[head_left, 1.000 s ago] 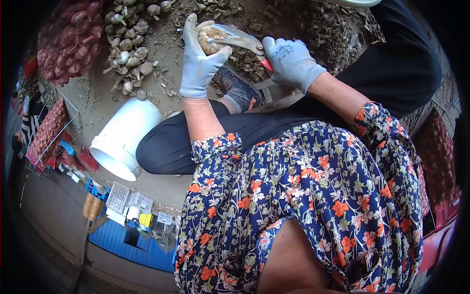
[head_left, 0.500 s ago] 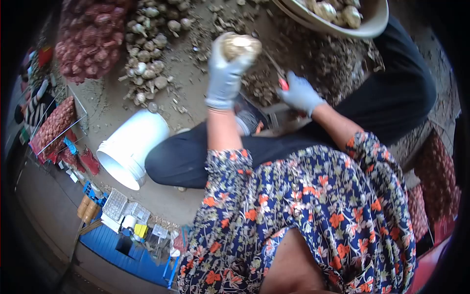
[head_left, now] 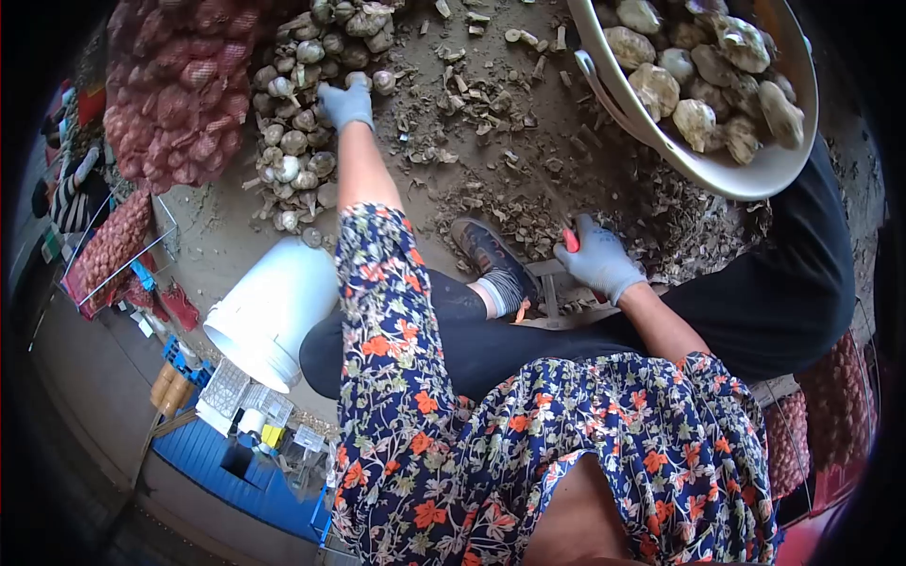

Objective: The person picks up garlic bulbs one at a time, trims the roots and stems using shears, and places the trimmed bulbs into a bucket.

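My left hand (head_left: 346, 106), in a grey glove, reaches into a pile of garlic bulbs (head_left: 293, 143) on the ground, its fingers closed round a garlic bulb (head_left: 357, 80) at the pile's right edge. My right hand (head_left: 604, 258), also gloved, is wrapped round the red handle (head_left: 570, 240) of a cutting tool. Its thin blade points up and left over the scraps and is hard to make out. Trimmed garlic bulbs lie in a pale bucket (head_left: 618, 111) at the upper right.
A red mesh sack of garlic (head_left: 179, 94) stands at the upper left. A white bucket (head_left: 274, 307) lies on its side below the pile. Cut stems and peelings (head_left: 491, 113) litter the ground. My shoe (head_left: 486, 255) is beside a metal frame (head_left: 547, 283). More sacks (head_left: 830, 406) stand right.
My left hand has let go of the bulb it held up before and has moved up and left to the pile. My right hand still holds the tool. The view has shifted, showing more of the pale bucket.
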Tool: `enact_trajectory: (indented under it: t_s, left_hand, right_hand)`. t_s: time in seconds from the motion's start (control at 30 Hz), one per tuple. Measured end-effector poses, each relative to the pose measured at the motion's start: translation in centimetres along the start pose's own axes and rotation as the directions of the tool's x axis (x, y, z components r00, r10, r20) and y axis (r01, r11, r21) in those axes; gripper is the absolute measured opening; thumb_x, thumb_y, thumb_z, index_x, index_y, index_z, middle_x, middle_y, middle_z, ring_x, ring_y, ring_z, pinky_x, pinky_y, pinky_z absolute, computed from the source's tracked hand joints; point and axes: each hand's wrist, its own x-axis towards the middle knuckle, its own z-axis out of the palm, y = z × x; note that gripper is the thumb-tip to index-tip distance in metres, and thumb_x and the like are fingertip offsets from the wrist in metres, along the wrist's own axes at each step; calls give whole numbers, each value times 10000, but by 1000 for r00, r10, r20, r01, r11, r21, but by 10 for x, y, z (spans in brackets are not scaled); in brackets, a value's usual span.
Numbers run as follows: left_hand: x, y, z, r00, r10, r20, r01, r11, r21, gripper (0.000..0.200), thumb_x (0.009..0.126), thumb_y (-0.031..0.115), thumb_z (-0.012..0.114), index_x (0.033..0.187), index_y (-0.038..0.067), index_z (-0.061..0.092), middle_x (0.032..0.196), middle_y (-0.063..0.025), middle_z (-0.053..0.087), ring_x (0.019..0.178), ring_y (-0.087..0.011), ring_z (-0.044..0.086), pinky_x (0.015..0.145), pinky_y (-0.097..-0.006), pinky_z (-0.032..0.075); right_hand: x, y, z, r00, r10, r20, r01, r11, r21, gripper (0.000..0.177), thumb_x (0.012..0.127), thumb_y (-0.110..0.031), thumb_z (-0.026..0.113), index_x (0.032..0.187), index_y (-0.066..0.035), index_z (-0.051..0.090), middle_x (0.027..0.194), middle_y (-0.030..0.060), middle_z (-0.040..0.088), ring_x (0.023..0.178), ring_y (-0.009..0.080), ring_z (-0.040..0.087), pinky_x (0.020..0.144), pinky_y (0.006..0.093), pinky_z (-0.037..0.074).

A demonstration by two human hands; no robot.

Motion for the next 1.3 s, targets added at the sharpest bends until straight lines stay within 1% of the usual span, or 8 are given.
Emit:
enact_trajectory:
  t_s: [0.03, 0.17, 0.33, 0.5, 0.77, 1.07, 1.17, 1.3]
  left_hand:
    - [8, 14, -4, 967, -126, 221, 104, 989, 107, 699, 712, 262, 737, 1263, -53, 445, 1279, -290, 486, 1172, -360, 489, 1017, -401, 380]
    - [20, -25, 0, 620, -209, 756, 462, 877, -136, 400, 776, 43, 648, 1151, 44, 510, 928, -80, 617, 720, -161, 618, 455, -263, 471]
    - [-76, -15, -79, 626, 142, 767, 658, 431, -617, 421, 840, 55, 606, 1234, 86, 462, 1037, -101, 623, 773, -151, 606, 543, -235, 471]
    - [-153, 44, -116, 566, 416, 711, 663, 282, -693, 608, 778, 2, 606, 1346, 28, 391, 1122, -109, 587, 899, -168, 598, 681, -262, 513]
    - [-189, 82, -142, 653, 502, 567, 112, 676, -728, 676, 693, -53, 717, 1313, -8, 450, 1101, -60, 586, 963, -114, 586, 808, -231, 517]
    - [-199, 80, -135, 671, 483, 563, 98, 695, -712, 616, 687, -30, 779, 1243, -22, 513, 1056, -62, 618, 885, -108, 618, 772, -227, 538]
    - [-198, 73, -126, 721, 332, 609, 473, 406, -782, 627, 681, 12, 807, 1223, 19, 493, 1070, -53, 594, 909, -158, 613, 792, -281, 552]
    - [-199, 66, -111, 772, 407, 488, 543, -25, -839, 504, 752, -65, 704, 1171, 84, 467, 1128, -96, 553, 933, -221, 619, 778, -322, 573]
  right_hand:
    - [2, -2, 1, 1000, -12, 1, 12, 1000, -21, 481, 841, -378, 543, 1074, 43, 511, 991, 296, 619, 959, 430, 599, 846, 470, 461]
    - [4, 5, 5, 1000, -21, -23, 20, 1000, -14, 480, 815, -391, 585, 1051, 17, 493, 965, 288, 619, 927, 446, 592, 818, 480, 461]
    - [13, 4, 11, 966, -211, -150, 211, 977, -14, 350, 824, -272, 589, 1038, -12, 492, 923, 284, 613, 887, 443, 592, 771, 499, 468]
    - [10, -6, -5, 843, -444, -303, 391, 894, -220, 372, 757, -238, 651, 1028, -50, 480, 954, 216, 620, 913, 374, 615, 798, 462, 481]
    - [3, -13, -13, 737, -569, -366, 301, 760, -575, 512, 700, -303, 721, 1074, -65, 467, 950, 145, 606, 883, 305, 628, 760, 458, 471]
    - [16, 4, -10, 840, -506, -196, 418, 834, -361, 365, 805, -272, 614, 1036, -32, 464, 868, 228, 636, 842, 372, 643, 737, 475, 491]
    - [27, 10, -3, 871, -387, -302, 356, 922, -155, 347, 841, -304, 582, 975, -4, 468, 849, 271, 636, 844, 438, 618, 748, 487, 487]
    - [8, 10, -5, 896, -370, -245, 363, 929, -73, 439, 840, -358, 595, 1048, 1, 451, 931, 282, 618, 928, 430, 600, 800, 471, 467]
